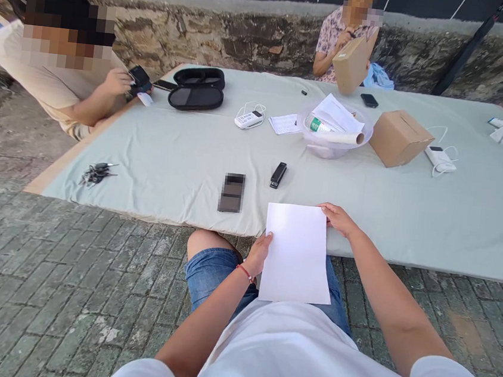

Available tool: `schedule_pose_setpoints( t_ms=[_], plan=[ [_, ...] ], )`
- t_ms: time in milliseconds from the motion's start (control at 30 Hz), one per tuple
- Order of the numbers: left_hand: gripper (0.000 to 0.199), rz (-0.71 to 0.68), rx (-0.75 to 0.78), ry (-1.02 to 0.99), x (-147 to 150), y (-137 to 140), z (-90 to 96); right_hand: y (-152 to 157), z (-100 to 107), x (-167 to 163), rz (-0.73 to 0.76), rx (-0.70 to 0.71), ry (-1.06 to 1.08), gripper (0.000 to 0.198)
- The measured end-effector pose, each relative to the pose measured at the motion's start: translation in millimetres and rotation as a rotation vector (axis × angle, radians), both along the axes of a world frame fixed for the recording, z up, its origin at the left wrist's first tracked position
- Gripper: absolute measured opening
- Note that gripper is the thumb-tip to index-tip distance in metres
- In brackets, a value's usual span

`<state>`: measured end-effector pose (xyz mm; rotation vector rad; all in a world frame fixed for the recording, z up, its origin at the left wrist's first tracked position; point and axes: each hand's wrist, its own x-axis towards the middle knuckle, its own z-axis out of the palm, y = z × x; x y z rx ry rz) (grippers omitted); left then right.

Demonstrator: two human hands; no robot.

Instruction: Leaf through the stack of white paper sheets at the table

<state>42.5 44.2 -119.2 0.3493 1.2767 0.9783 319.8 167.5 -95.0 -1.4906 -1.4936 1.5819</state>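
A blank white sheet of paper [297, 256] is held above my lap, its far edge over the table's near edge. Whether it is one sheet or a thin stack I cannot tell. My left hand [259, 253] grips its left edge, thumb on top and fingers hidden beneath. At the far right corner, my right hand [337, 218] pinches the paper between thumb and fingers. Just beyond the paper lies a black stapler [278, 175] on the cloth. Left of the stapler is a dark, blurred-out phone-like object [232, 193].
The cloth-covered table [173, 162] bears keys [96, 173], an open black case [198, 89], a white corded device [249, 119], a plastic basin [327, 148] with papers, and a cardboard box [399, 138]. Other people sit at the left, far side and right; one holds a carton [351, 65].
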Motion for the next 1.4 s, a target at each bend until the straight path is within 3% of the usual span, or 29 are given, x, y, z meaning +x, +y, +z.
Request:
schedule_pose_setpoints(
  t_ms=[300,667,967,1400],
  plan=[
    [0.042,-0.001,0.015,0.046,-0.9,2.7,-3.3,-4.1,-11.4,-4.5,-0.175,-0.109,0.185,0.034],
    [0.039,-0.001,0.052,0.027,3.6,2.9,3.6,-6.5,-11.5,-6.5,-0.27,-0.119,0.272,0.034],
    [0.038,0.006,0.047,0.016,4.4,2.9,-0.7,-8.2,-23.7,-4.1,-0.256,-0.071,0.303,0.036],
    [0.035,0.011,0.059,0.064,8.2,0.5,10.5,-9.9,-28.0,-1.0,-0.221,-0.047,0.331,0.035]
  ],
)
